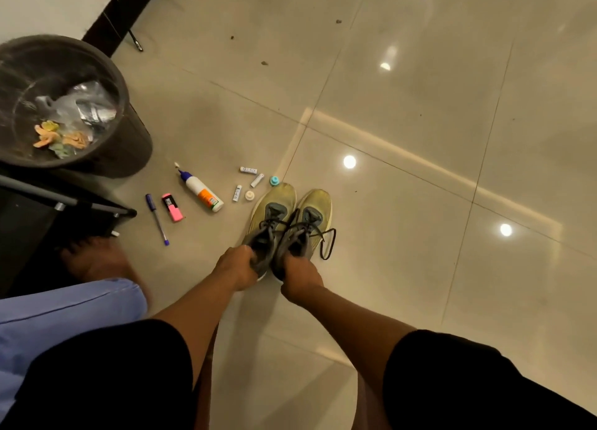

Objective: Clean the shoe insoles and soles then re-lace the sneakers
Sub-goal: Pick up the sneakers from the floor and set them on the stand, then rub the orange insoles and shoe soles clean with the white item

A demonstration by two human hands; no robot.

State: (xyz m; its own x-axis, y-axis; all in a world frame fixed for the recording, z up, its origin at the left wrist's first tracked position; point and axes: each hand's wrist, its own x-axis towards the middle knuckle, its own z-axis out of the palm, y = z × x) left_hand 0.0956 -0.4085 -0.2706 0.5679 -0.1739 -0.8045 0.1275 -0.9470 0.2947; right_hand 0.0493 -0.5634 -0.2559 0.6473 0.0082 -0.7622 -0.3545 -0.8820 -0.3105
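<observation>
- Black sleeves (468, 381) on the upper arms fill the bottom of the view; both bare forearms reach forward and down from them toward the floor (420, 171).
- Left hand (237, 268): fingers curled round the heel collar of the left sneaker (269, 222), gripping it.
- Right hand (298, 279): fingers curled round the heel collar of the right sneaker (307, 226), gripping it likewise.
- The two sneakers lie side by side, touching, heels at the hands and toes pointing away from the person; each long axis runs on straight from its forearm. Whether the soles rest on the floor or hang just above it cannot be told.
- Each sneaker is nearest its own hand, so either can be drawn back heel-first without crossing arms.
- Dark laces (326, 242) are threaded but loose; one loop trails to the right of the right sneaker.
- Judgement: cleaning has not begun; soles face down, insoles are hidden inside.
- Beyond the toes, to the left: batteries (248, 170), a glue bottle (202, 190), a pink highlighter (172, 207), a pen (156, 218).
- Far left: a dark bin (122, 83) holding rubbish.
</observation>
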